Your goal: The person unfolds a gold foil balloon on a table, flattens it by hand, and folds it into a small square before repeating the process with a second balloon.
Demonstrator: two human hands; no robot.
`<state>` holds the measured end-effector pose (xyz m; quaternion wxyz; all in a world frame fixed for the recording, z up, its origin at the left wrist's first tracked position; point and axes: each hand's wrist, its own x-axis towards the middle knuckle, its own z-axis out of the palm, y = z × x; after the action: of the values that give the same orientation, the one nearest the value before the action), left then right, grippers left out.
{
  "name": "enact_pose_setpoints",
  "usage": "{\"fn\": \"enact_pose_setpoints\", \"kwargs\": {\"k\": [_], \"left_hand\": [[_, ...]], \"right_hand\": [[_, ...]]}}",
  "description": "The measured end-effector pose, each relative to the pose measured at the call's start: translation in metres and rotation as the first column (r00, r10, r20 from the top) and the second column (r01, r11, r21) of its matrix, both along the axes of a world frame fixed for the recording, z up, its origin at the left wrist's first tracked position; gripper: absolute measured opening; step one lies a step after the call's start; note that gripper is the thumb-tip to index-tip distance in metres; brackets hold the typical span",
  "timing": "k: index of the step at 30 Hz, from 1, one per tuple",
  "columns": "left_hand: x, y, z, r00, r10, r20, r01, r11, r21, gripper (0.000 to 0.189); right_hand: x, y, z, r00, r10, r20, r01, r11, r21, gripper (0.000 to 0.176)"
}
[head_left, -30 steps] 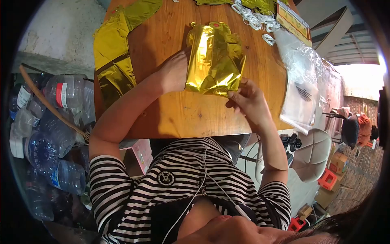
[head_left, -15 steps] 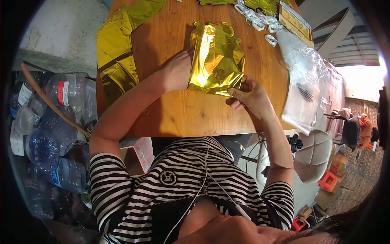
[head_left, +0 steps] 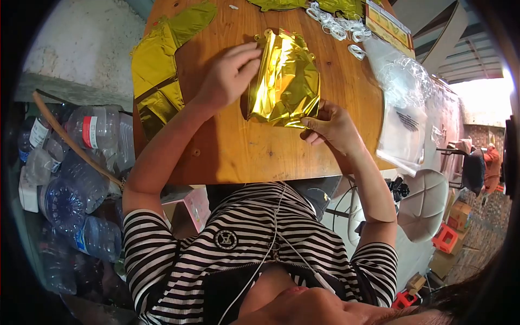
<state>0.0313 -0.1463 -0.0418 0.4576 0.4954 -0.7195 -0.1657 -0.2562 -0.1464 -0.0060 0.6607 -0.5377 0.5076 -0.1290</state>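
Note:
A folded shiny gold foil piece (head_left: 287,78) lies over the middle of the wooden table. My right hand (head_left: 331,127) pinches its lower right corner between thumb and fingers. At the foil's upper left edge is my left hand (head_left: 230,73), palm down, its bent fingers a little apart and their tips against or just beside the edge. Whether those tips press on the foil cannot be made out. More flat gold foil (head_left: 154,62) lies to the left of my left hand.
On the wooden table (head_left: 271,157), coiled white strings (head_left: 330,24), a printed card (head_left: 387,24) and clear plastic bags (head_left: 401,130) lie toward the right. More gold foil (head_left: 338,6) is at the far edge. Plastic bottles (head_left: 65,200) are piled left of the table.
My left hand has come out from behind the foil's left side and moved up to its upper left edge. The foil has shifted slightly left; my right hand keeps its corner.

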Motion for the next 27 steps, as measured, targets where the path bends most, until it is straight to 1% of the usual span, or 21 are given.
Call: {"fn": "enact_pose_setpoints", "kwargs": {"k": [2, 3, 4, 5, 6, 7, 8, 10, 12, 14, 17, 22, 24, 27], "left_hand": [[0.005, 0.014, 0.023, 0.965, 0.183, -0.188, -0.136, 0.961, 0.239, 0.027], [0.011, 0.021, 0.033, 0.959, 0.247, -0.141, -0.145, 0.851, 0.504, 0.034], [0.009, 0.031, 0.039, 0.959, 0.25, -0.135, -0.15, 0.851, 0.504, 0.034], [0.005, 0.045, 0.045, 0.952, 0.245, -0.183, -0.07, 0.757, 0.65, 0.037], [0.002, 0.056, 0.048, 0.941, 0.25, -0.23, 0.019, 0.637, 0.771, 0.04], [0.0, 0.065, 0.042, 0.944, 0.194, -0.266, 0.072, 0.666, 0.743, 0.046], [-0.004, 0.072, 0.042, 0.944, 0.197, -0.263, 0.07, 0.663, 0.746, 0.046], [-0.016, 0.079, 0.044, 0.966, 0.199, -0.166, 0.004, 0.627, 0.779, 0.045], [-0.017, 0.081, 0.042, 0.968, 0.18, -0.175, 0.026, 0.621, 0.784, 0.042], [-0.017, 0.081, 0.038, 0.954, 0.199, -0.223, 0.069, 0.579, 0.812, 0.038], [-0.014, 0.082, 0.026, 0.939, 0.223, -0.262, 0.083, 0.592, 0.802, 0.036], [-0.015, 0.083, 0.028, 0.936, 0.239, -0.258, 0.076, 0.579, 0.812, 0.035], [-0.017, 0.084, 0.031, 0.934, 0.247, -0.26, 0.078, 0.568, 0.82, 0.035], [-0.022, 0.087, 0.034, 0.916, 0.248, -0.315, 0.115, 0.589, 0.8, 0.036]], "right_hand": [[-0.001, 0.0, -0.003, 1.0, -0.001, 0.02, 0.0, 1.0, 0.003, 0.027], [-0.001, -0.001, -0.005, 0.999, -0.006, 0.039, 0.006, 1.0, 0.004, 0.027], [-0.001, -0.001, -0.004, 0.999, -0.003, 0.045, 0.003, 1.0, 0.005, 0.027], [0.0, -0.001, -0.001, 1.0, 0.001, 0.027, 0.0, 1.0, -0.002, 0.028], [0.0, 0.0, -0.001, 1.0, 0.004, 0.008, -0.004, 1.0, -0.008, 0.029], [-0.001, 0.0, -0.002, 1.0, 0.005, 0.011, -0.005, 1.0, -0.003, 0.029], [-0.001, 0.0, -0.004, 1.0, 0.006, 0.014, -0.006, 1.0, -0.007, 0.028], [-0.001, -0.001, -0.005, 1.0, 0.01, 0.017, -0.009, 1.0, -0.012, 0.028], [-0.001, -0.001, -0.004, 1.0, 0.01, -0.002, -0.01, 1.0, -0.008, 0.028], [-0.001, -0.002, -0.004, 1.0, 0.005, 0.008, -0.005, 1.0, -0.002, 0.029], [-0.001, -0.002, -0.004, 1.0, 0.001, 0.016, -0.001, 1.0, 0.008, 0.03], [0.0, -0.003, -0.001, 1.0, 0.01, -0.014, -0.01, 1.0, 0.006, 0.031], [-0.001, -0.003, -0.003, 1.0, 0.004, 0.014, -0.004, 1.0, 0.012, 0.032], [0.001, -0.002, 0.003, 1.0, -0.004, 0.001, 0.004, 1.0, 0.002, 0.033]]}}
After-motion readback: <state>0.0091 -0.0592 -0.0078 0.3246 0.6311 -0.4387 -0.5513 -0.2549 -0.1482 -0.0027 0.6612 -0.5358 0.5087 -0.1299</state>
